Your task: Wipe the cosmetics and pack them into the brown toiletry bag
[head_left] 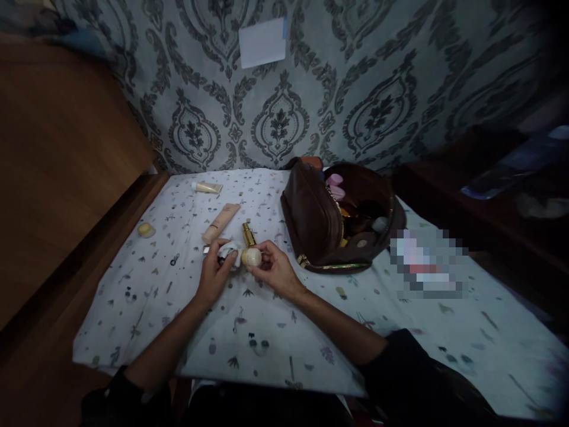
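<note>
Jar (252, 257): small, yellowish with a pale top, held in front of you between your two hands, over the near middle of the table.
Right hand (276, 273): your thumb and fingers are closed around the jar's right side.
Left hand (215, 274): your fingers pinch a crumpled white cloth (231, 255), which meets the jar's left side.
Gold bottle (249, 235): just beyond the jar; you cannot tell whether it touches your fingers.
Peach tube (221, 223): lies slantwise just past your left hand.
Cream tube (208, 187): farther back, its white end pointing left.
Yellow container (146, 230): by itself near the table's left edge.
Brown bag (311, 213): unzipped, to the right of your hands, with pink items (336, 186) and other things too dark to name inside.
Patterned tablecloth (275, 332): under all of these.
Wall (280, 124): behind the table, bearing a white card (263, 42).
Clear bottle (511, 163): blurred, on the dark surface at your far right.
</note>
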Motion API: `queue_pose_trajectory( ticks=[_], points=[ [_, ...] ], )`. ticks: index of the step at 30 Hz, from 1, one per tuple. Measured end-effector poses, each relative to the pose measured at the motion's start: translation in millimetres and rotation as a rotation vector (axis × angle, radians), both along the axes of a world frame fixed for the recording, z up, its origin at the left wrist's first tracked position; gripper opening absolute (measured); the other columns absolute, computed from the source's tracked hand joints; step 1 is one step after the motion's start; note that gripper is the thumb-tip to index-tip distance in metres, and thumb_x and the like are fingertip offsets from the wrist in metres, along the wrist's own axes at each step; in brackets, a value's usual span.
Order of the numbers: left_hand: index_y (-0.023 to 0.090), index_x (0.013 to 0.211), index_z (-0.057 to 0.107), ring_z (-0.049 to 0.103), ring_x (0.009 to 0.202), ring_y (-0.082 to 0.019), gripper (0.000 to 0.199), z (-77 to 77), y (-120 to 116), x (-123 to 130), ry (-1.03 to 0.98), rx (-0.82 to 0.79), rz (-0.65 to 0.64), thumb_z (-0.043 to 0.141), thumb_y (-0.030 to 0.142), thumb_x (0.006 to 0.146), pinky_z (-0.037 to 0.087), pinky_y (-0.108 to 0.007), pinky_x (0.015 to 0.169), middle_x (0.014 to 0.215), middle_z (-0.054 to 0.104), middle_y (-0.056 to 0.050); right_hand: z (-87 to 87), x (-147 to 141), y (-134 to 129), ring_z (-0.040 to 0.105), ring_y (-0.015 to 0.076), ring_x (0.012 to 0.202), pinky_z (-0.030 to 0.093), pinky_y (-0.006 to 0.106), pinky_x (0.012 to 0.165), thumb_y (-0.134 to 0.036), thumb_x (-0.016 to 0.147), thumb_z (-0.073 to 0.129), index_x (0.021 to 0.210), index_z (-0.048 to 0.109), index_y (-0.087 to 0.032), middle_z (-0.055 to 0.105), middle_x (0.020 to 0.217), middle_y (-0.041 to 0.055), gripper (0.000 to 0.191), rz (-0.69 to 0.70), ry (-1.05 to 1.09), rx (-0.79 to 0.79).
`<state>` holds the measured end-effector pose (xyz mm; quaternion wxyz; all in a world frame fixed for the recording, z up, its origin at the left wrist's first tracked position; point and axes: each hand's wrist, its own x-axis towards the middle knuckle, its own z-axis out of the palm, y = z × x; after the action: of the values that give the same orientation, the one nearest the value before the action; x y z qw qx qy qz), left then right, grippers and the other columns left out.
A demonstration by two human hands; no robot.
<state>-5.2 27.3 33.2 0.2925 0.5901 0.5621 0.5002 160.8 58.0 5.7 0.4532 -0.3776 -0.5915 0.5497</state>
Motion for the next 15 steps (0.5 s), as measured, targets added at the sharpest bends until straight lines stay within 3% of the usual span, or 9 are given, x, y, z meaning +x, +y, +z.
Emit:
queue_pose_trajectory(
  ticks=[5,9,11,15],
  points=[
    [0.019,0.090,0.060,0.053,0.078,-0.016,0.020,3.7,1.9,-1.1,0.028,0.041,-0.131,0.058,0.038,0.087,0.042,-0.026,0.070,0.084,0.058,-0.001,-3.2,-1.8,0.5,0.060,0.0128,0.070,0.048,0.025,0.064,-0.031,0.065,0.075,0.095,0.054,-0.020,0.065,0.081,-0.0014,0.038,0.002,0.011,0.029],
    [0.019,0.080,0.059,0.051,0.073,-0.016,0.023,0.6,4.1,-2.4,0.033,0.027,-0.147,0.059,0.041,0.086,0.043,-0.026,0.069,0.075,0.055,0.000,-5.9,-1.2,3.5,0.061,0.0132,0.072,0.049,0.025,0.065,-0.033,0.060,0.081,0.102,0.056,-0.020,0.067,0.085,-0.0001,0.051,-0.041,0.066,0.009],
    [0.019,0.084,0.060,0.052,0.072,-0.015,0.023,-1.5,4.2,-2.9,0.014,0.010,-0.149,0.059,0.042,0.087,0.044,-0.026,0.069,0.076,0.056,0.001,-6.4,-0.5,4.4,0.061,0.0135,0.070,0.050,0.026,0.065,-0.036,0.057,0.084,0.099,0.058,-0.019,0.066,0.081,-0.0008,0.052,-0.035,0.072,-0.015],
    [0.021,0.105,0.063,0.059,0.090,-0.019,0.028,-7.0,4.4,-4.5,-0.013,0.033,-0.124,0.060,0.040,0.086,0.048,-0.028,0.078,0.100,0.065,-0.004,-3.5,0.9,4.0,0.062,0.0152,0.071,0.051,0.028,0.066,-0.039,0.059,0.084,0.094,0.061,-0.019,0.067,0.078,-0.0001,0.047,0.004,0.072,-0.045]
  ],
)
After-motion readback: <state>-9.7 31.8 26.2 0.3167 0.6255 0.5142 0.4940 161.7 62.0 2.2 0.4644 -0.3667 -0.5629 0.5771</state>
